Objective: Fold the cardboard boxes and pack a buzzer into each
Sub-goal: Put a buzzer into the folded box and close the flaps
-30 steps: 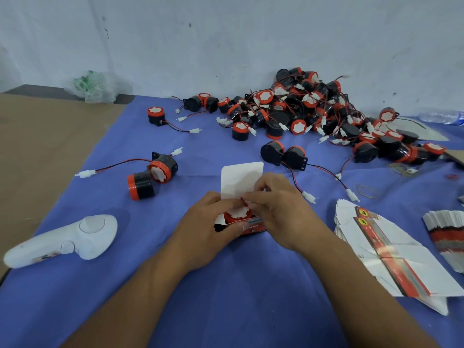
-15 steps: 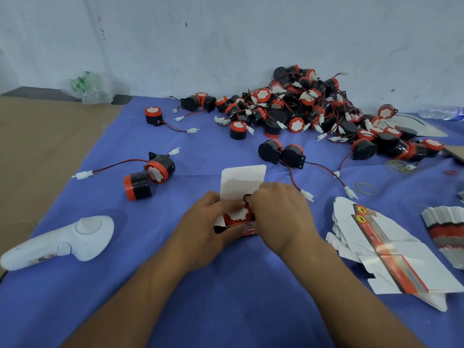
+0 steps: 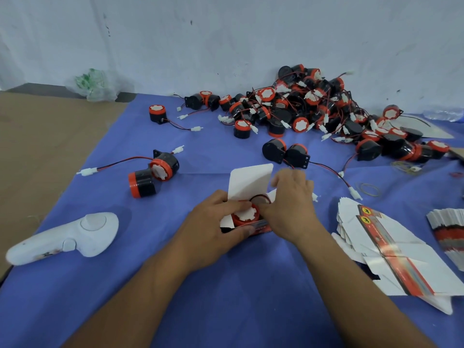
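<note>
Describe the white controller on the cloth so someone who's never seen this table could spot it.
Take the blue cloth, then its near left edge, left of the left hand gripping the box. The controller lies flat there. It alone is white, smooth and curved; the buzzers beside it are black and red with wires.

A single wide-angle view from the person's head looks forward and down over the desk [image 3: 226, 305]. It sits close above the hands, with the left hand [image 3: 216, 224] and right hand [image 3: 292, 209] at lower centre. Beyond the hands it reaches the wall [image 3: 226, 33].
</note>
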A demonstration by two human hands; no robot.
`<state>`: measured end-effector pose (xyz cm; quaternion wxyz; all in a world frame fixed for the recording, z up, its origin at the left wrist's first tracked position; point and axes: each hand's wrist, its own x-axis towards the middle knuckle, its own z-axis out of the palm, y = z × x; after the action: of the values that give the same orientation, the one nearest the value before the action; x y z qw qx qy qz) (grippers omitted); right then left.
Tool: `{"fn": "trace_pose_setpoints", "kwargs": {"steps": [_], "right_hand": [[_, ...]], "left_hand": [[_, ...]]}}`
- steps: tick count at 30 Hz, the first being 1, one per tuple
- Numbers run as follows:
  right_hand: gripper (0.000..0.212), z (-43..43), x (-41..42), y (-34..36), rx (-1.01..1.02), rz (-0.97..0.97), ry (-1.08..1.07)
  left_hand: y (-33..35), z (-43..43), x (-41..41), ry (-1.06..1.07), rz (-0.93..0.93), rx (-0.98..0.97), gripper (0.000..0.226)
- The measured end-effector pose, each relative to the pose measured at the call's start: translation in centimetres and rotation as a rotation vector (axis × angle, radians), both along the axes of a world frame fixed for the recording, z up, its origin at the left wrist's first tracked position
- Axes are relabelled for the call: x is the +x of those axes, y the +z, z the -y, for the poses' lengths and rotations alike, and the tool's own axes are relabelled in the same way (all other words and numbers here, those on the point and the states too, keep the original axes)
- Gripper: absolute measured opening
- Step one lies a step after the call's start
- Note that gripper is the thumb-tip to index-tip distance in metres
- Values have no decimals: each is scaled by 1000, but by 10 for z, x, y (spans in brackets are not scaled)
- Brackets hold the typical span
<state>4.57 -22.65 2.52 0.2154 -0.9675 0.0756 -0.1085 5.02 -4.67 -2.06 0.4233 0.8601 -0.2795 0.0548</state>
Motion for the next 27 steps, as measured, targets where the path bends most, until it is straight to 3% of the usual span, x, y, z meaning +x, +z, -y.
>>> {"fn": "trace_pose_setpoints", "kwargs": {"steps": [2, 6, 10, 13, 20, 27], "right_hand": [[43, 3, -1, -3, 265, 16, -9], [9, 8, 0, -5, 640, -119, 34], [17, 20, 1, -4, 740, -202, 161], [25, 27, 3, -3, 923, -246, 157], [21, 27, 4, -2, 1037, -186, 126], [9, 20, 4, -7, 913, -137, 74]], "left_hand": [[0, 0, 0, -2, -5, -7, 47], [-2, 1, -1, -7, 3, -10, 48], [-4, 1, 0, -1, 9, -19, 48], [-4, 0, 0, -7, 19, -7, 47], [-4, -1, 1, -9, 22, 9, 46], [-3, -1, 0, -18, 10, -1, 45]]}}
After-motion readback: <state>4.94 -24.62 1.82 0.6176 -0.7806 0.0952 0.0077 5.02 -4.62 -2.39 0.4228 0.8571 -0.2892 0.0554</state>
